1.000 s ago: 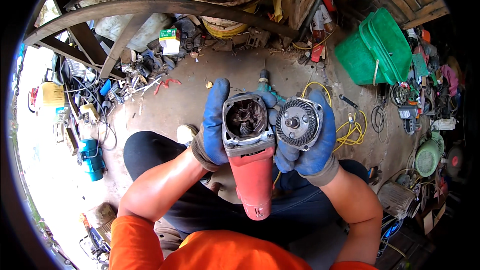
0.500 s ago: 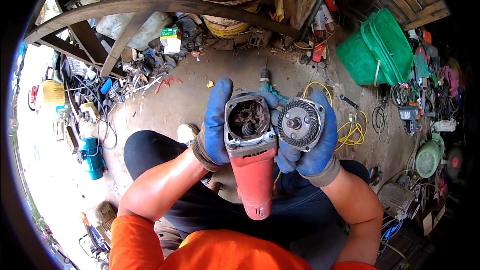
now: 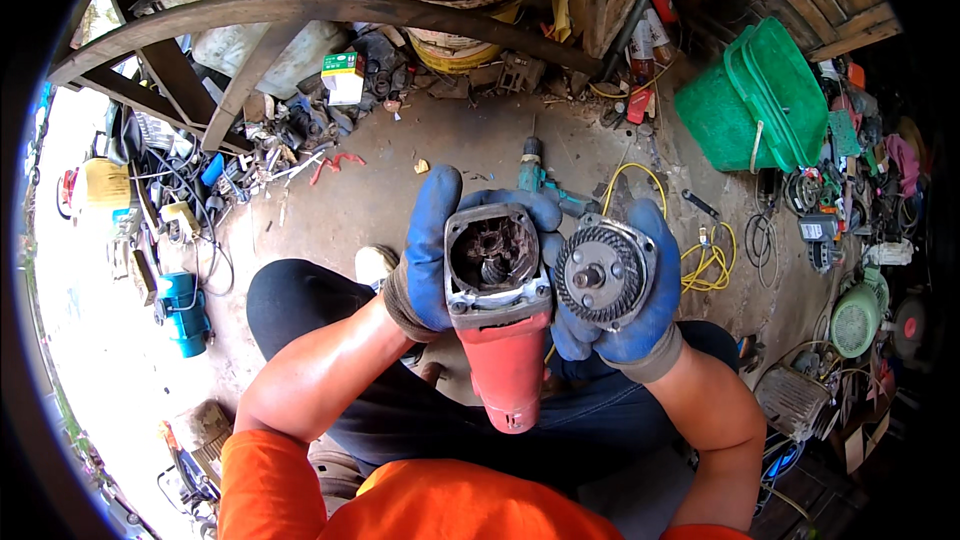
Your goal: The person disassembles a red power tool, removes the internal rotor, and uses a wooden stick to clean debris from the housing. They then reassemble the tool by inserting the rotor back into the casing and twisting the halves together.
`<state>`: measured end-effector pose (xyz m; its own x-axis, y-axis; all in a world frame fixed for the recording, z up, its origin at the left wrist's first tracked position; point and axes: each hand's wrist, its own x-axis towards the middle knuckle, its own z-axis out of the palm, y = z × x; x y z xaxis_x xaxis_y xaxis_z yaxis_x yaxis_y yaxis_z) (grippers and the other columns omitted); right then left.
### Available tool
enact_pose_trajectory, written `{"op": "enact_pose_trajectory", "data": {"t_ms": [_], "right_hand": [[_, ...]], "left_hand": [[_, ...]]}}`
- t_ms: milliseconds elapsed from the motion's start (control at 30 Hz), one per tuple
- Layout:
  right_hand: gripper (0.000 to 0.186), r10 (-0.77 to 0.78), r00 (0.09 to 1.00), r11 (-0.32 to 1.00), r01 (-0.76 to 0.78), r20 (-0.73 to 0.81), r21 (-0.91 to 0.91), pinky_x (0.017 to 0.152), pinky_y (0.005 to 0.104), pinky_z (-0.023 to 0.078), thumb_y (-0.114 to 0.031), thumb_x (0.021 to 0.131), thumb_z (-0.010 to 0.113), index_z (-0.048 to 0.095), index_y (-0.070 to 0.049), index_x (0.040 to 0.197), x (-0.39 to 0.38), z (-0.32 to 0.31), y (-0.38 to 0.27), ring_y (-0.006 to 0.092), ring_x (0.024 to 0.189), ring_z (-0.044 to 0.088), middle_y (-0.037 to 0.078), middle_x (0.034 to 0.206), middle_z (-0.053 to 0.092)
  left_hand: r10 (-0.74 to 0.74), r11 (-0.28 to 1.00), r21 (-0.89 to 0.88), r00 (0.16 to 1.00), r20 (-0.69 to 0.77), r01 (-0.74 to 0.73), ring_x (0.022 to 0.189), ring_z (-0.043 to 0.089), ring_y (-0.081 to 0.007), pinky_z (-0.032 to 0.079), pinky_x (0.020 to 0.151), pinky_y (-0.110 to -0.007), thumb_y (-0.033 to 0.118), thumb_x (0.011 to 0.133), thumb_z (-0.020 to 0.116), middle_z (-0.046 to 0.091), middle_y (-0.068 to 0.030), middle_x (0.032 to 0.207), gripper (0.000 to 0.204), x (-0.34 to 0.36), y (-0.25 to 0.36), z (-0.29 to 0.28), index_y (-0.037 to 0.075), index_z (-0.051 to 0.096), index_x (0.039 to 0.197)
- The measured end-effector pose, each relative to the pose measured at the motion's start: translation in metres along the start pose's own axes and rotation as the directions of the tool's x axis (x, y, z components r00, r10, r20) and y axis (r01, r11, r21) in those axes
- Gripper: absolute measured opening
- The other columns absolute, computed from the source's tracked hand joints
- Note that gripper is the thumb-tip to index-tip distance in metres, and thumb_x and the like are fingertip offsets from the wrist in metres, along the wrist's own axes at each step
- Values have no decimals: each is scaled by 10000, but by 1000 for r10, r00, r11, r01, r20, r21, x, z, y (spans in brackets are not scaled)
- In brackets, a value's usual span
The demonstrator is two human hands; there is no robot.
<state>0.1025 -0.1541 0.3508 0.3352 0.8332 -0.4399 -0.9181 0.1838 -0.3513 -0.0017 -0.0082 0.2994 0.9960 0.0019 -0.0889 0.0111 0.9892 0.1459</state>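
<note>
My left hand (image 3: 430, 260), in a blue work glove, is wrapped round the metal head of a red angle grinder (image 3: 503, 370). Its gear housing (image 3: 494, 250) is uncovered at the top, showing a dark, greasy cavity with a small pinion gear inside. Beside it, my right hand (image 3: 645, 310), also gloved, grips a gear plate (image 3: 604, 275), a round toothed bevel gear with a central shaft on a square metal flange. The gear faces up toward me. The two parts are close together, and the grinder's body slants down over my lap.
A green cordless drill (image 3: 540, 175) lies on the floor just beyond my hands. Yellow cord (image 3: 708, 265) is coiled to the right, near a green bucket (image 3: 745, 100). A blue motor (image 3: 183, 315) stands at left. Scrap and a curved wooden beam (image 3: 330, 8) line the far side.
The grinder's head has tilted and dropped slightly, so its body looks shorter. The gear plate has lowered a little and turned slightly. Both hands keep their hold.
</note>
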Motion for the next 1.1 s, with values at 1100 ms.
{"op": "enact_pose_trajectory", "data": {"t_ms": [1100], "right_hand": [[345, -84, 992, 734, 1, -90, -679, 559, 294, 454, -278, 1000, 445, 613, -19, 846, -21, -15, -7, 156, 637, 604, 80, 704, 619]], "left_hand": [[-19, 940, 342, 993, 113, -20, 932, 676, -226, 568, 840, -356, 798, 822, 455, 658, -185, 1066, 952, -4, 8, 2, -63, 551, 1218]]}}
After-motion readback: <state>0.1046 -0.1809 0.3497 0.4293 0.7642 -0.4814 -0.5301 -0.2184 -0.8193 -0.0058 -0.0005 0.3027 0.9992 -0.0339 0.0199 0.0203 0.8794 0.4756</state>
